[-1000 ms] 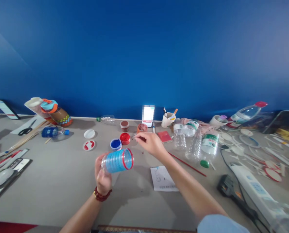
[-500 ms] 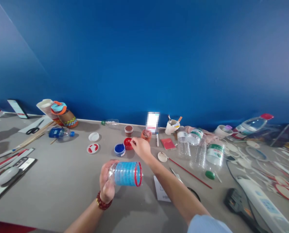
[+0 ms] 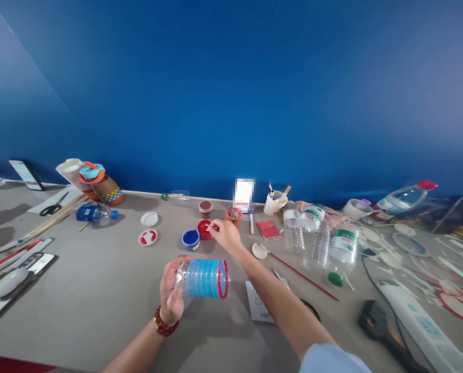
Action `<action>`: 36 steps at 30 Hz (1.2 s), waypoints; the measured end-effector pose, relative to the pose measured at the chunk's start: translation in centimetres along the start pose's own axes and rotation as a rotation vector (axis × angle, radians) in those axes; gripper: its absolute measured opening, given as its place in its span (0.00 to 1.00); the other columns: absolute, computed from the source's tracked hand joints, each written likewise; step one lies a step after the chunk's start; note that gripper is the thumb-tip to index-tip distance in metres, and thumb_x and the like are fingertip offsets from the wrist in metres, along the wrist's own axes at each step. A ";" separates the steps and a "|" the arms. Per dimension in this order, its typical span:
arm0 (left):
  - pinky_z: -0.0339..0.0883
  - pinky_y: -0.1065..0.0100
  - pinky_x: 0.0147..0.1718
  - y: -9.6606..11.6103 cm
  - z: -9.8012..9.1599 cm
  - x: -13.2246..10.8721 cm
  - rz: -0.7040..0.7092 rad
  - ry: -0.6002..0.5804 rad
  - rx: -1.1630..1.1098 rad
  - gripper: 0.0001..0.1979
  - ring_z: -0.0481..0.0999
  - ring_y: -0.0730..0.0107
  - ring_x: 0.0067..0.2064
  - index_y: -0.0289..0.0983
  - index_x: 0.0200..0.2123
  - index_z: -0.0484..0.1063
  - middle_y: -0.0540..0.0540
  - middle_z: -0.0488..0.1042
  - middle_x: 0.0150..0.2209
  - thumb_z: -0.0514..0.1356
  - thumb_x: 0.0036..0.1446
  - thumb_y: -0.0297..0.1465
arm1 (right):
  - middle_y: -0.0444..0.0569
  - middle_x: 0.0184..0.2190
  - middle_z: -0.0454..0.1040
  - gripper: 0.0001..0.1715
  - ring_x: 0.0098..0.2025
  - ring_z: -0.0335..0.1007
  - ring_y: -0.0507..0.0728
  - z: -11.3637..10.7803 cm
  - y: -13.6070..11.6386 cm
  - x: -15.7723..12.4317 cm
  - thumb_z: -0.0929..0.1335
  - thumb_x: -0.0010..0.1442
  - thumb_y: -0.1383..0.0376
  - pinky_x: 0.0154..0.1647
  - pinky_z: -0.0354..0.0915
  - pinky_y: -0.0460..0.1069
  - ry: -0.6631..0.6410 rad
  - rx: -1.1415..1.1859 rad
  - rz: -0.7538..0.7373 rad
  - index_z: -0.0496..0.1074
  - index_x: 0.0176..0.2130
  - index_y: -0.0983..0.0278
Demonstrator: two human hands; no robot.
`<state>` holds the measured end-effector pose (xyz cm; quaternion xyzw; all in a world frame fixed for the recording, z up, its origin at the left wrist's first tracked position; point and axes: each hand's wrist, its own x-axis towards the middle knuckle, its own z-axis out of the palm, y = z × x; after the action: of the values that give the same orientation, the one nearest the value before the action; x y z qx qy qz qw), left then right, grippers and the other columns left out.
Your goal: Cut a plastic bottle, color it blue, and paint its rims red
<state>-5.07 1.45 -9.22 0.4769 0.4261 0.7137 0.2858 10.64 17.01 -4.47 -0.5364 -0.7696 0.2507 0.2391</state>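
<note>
Low over the table, my left hand (image 3: 171, 290) is wrapped round the clear neck end of a cut plastic bottle (image 3: 204, 278). The bottle lies on its side in the air, painted light blue with a red ring at its right-hand end. My right hand (image 3: 225, 235) reaches to a small jar of red paint (image 3: 205, 230), fingertips pinched at its rim. A short pale tip shows at the fingers, too small to name. Touching that jar on the left is a jar of blue paint (image 3: 191, 239). Behind stand a brown paint jar (image 3: 205, 209) and an orange-brown jar (image 3: 233, 216).
Two lids (image 3: 148, 238) lie left of the jars. Right of my forearm are a red-handled brush (image 3: 301, 274), empty bottles (image 3: 344, 246), a glue gun (image 3: 382, 329) and a power strip (image 3: 421, 321). A blue-labelled bottle (image 3: 93, 213) and scissors (image 3: 53, 205) lie at left.
My right hand stays at the red paint jar, its fingertips shifted very slightly. The bottle in my left hand has moved a touch to the right. The view has drifted a little.
</note>
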 end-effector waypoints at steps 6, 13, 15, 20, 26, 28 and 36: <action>0.76 0.54 0.36 0.3 0.0 0.1 0.025 -0.007 0.045 0.23 0.80 0.50 0.40 0.41 0.47 0.75 0.40 0.79 0.42 0.58 0.54 0.49 | 0.46 0.28 0.80 0.08 0.29 0.72 0.54 0.0 -0.1 -0.1 0.68 0.59 0.65 0.27 0.55 0.45 0.003 0.086 0.014 0.76 0.28 0.62; 0.76 0.54 0.37 0.6 0.1 0.2 0.060 -0.034 0.064 0.23 0.80 0.50 0.41 0.41 0.49 0.75 0.40 0.79 0.43 0.58 0.56 0.49 | 0.46 0.28 0.79 0.08 0.30 0.72 0.54 -1.7 -0.5 -1.1 0.68 0.59 0.65 0.30 0.60 0.45 0.052 0.279 0.035 0.76 0.30 0.62; 0.76 0.54 0.40 0.6 0.2 0.4 0.065 -0.064 0.069 0.24 0.80 0.50 0.42 0.41 0.49 0.76 0.40 0.80 0.44 0.58 0.56 0.48 | 0.45 0.26 0.78 0.09 0.28 0.71 0.53 -2.7 -0.2 -1.7 0.68 0.60 0.62 0.30 0.61 0.45 0.044 0.360 0.032 0.77 0.31 0.62; 0.75 0.55 0.42 1.0 0.3 0.7 0.057 -0.168 0.078 0.25 0.80 0.49 0.44 0.40 0.52 0.76 0.39 0.79 0.46 0.58 0.58 0.48 | 0.44 0.25 0.76 0.16 0.22 0.64 0.50 -6.4 0.7 -4.4 0.69 0.58 0.54 0.25 0.61 0.45 -0.023 0.589 0.063 0.79 0.39 0.63; 0.73 0.55 0.44 1.3 0.8 0.7 0.080 -0.258 0.032 0.24 0.78 0.50 0.46 0.40 0.54 0.75 0.38 0.78 0.47 0.59 0.59 0.45 | 0.45 0.25 0.74 0.12 0.24 0.63 0.49 -11.0 0.9 -9.8 0.74 0.53 0.57 0.26 0.61 0.45 -0.139 0.942 0.182 0.80 0.36 0.62; 0.73 0.55 0.44 1.3 1.0 0.7 0.091 -0.279 0.019 0.24 0.78 0.51 0.46 0.39 0.54 0.74 0.37 0.77 0.47 0.59 0.59 0.44 | 0.46 0.27 0.74 0.08 0.24 0.62 0.49 -11.8 0.9 -11.3 0.75 0.50 0.61 0.25 0.60 0.45 -0.175 1.080 0.205 0.81 0.33 0.62; 0.73 0.57 0.43 1.6 1.3 0.9 0.112 -0.329 0.016 0.24 0.77 0.52 0.46 0.38 0.54 0.74 0.37 0.76 0.46 0.59 0.59 0.45 | 0.48 0.23 0.74 0.08 0.24 0.64 0.50 -11.6 1.0 -13.2 0.72 0.52 0.63 0.22 0.60 0.44 -0.274 1.149 0.184 0.83 0.31 0.64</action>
<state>-4.19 1.85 -7.24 0.6124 0.3519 0.6374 0.3080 22.84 6.30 2.38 -0.3483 -0.4848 0.7134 0.3669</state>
